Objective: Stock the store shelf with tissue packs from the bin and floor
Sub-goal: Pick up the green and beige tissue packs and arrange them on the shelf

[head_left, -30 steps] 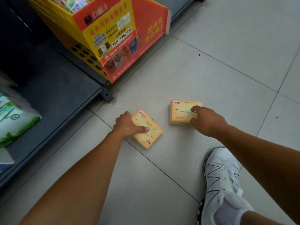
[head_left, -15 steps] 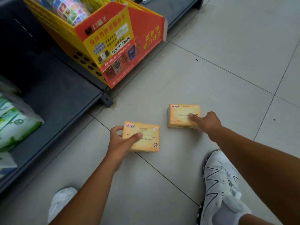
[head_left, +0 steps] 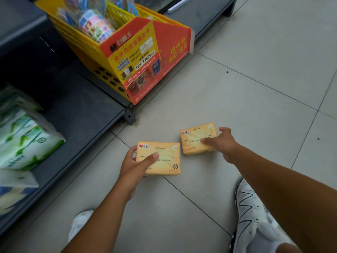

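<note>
Head cam: tiled floor (head_left: 255,84) runs along a dark bottom shelf (head_left: 82,110). Yellow bin (head_left: 94,52) stands at the shelf edge, and green-white packs (head_left: 23,143) lie on the shelf at left. White shoe (head_left: 255,216) is lower right. Left hand (head_left: 133,167) grips near orange pack (head_left: 162,159), thumb on top, fingers curled round its left edge. Right hand (head_left: 224,143) pinches far orange pack (head_left: 195,141), thumb on top, fingers over its far edge. Packs are at floor level, just beside each other, apart.

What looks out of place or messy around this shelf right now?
Two orange tissue packs are down by the floor, not on the dark shelf: the left hand grips the near pack, the right hand grips the far pack. A brownish stain marks the tiles at the shelf's foot. Nothing looks torn or spilled.
</note>
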